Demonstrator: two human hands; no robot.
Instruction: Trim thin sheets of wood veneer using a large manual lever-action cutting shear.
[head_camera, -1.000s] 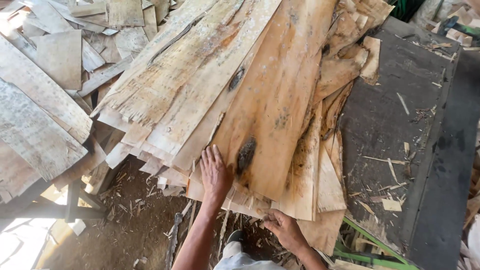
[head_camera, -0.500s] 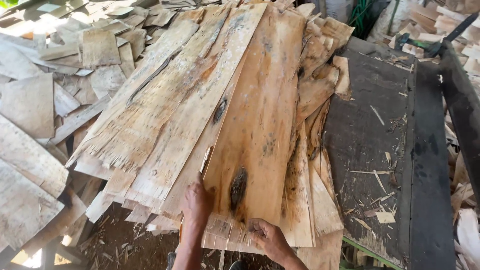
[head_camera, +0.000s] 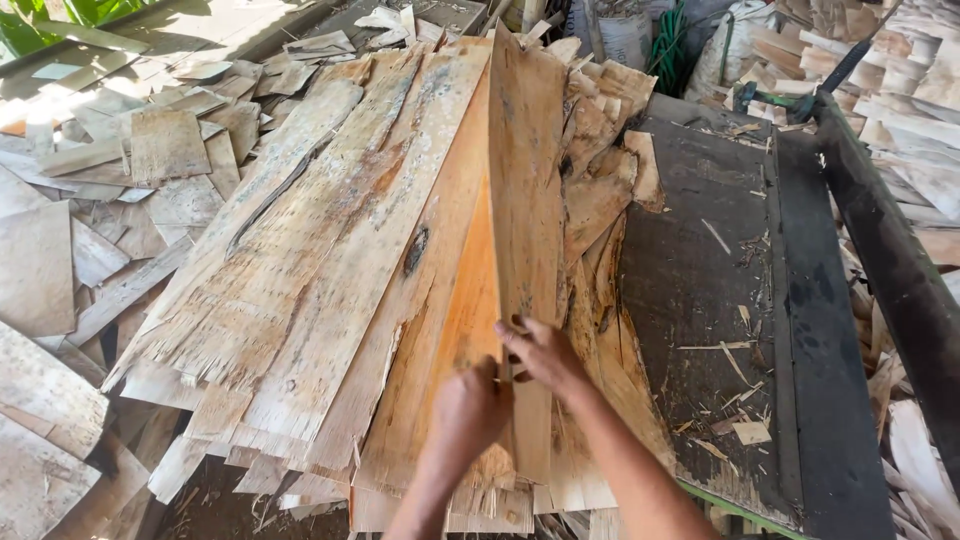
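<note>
A long thin wood veneer sheet (head_camera: 525, 180) stands tilted up on its edge above a stack of similar veneer sheets (head_camera: 330, 260). My left hand (head_camera: 468, 415) grips the sheet's near end from the left. My right hand (head_camera: 545, 355) holds the same sheet from the right, fingers curled over its edge. Under the lifted sheet an orange-toned veneer sheet (head_camera: 460, 320) lies exposed on the stack.
A dark metal table (head_camera: 740, 300) with wood splinters lies to the right, bounded by a black rail (head_camera: 880, 250). Loose veneer scraps (head_camera: 90, 230) cover the ground at left. Torn veneer pieces (head_camera: 600, 190) sit at the stack's right. Sacks and a green hose (head_camera: 678, 45) stand at the back.
The top sheet lay flat with both hands at its near end; both hands have since raised its left side so it stands on edge. The view has moved closer.
</note>
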